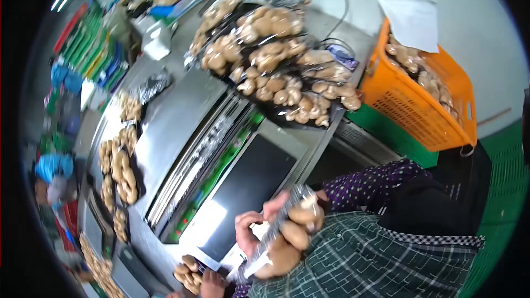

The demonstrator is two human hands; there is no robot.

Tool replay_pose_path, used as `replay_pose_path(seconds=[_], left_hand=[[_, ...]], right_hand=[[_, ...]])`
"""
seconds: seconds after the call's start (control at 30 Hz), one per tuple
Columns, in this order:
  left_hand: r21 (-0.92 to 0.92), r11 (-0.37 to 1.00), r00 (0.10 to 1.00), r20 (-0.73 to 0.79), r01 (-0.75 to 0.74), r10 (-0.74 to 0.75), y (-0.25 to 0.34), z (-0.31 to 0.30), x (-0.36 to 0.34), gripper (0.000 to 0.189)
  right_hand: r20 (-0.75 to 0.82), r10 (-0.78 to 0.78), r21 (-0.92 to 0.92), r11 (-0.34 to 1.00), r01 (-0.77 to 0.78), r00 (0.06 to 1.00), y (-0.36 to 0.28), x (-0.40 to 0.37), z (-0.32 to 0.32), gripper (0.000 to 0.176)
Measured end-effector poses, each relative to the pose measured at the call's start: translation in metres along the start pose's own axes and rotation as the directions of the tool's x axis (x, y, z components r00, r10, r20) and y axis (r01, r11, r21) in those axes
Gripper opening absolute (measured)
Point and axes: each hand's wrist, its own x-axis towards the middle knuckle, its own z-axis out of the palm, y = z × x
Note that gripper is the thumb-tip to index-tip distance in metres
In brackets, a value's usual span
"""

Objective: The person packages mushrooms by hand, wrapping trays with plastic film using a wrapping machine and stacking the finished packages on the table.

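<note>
My right hand (251,229), reaching from a purple dotted sleeve, has its fingers curled at the far side of a film-wrapped pack of brown mushrooms (296,234). The pack is tilted on edge close to my body, and its clear film looks crinkled and shiny. Low in the view is my left hand (212,285), partly cut off by the frame edge. It is beside another pack of mushrooms (188,273); whether its fingers grip that pack cannot be made out. In front of me stands a wrapping machine with a dark flat plate (251,187).
Many wrapped mushroom packs (270,55) are heaped at the machine's far right. More packs (124,165) line its left side. An orange crate (425,96) of mushrooms sits on a green crate (381,132) at right. A co-worker in blue (54,166) is at far left.
</note>
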Motion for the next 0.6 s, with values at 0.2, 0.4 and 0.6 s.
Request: replay_pose_path(seconds=[0.2, 0.4, 0.6], left_hand=[[-0.293, 0.955, 0.314, 0.903, -0.046, 0.293, 0.049, -0.01, 0.088, 0.052], [-0.061, 0.925, -0.076, 0.992, 0.374, 0.096, 0.067, -0.012, 0.095, 0.1], [-0.025, 0.008, 0.026, 0.989, 1.0, -0.146, 0.0, 0.011, 0.076, 0.093]], right_hand=[[0.149, -0.424, -0.394, 0.803, 0.447, 0.893, 0.0, -0.005, 0.034, 0.038], [-0.231, -0.103, -0.392, 0.92, 0.004, 0.968, -0.018, -0.065, 0.02, 0.034], [-0.567, -0.302, -0.473, 0.881, -0.003, 0.766, -0.067, -0.131, 0.024, 0.047]])
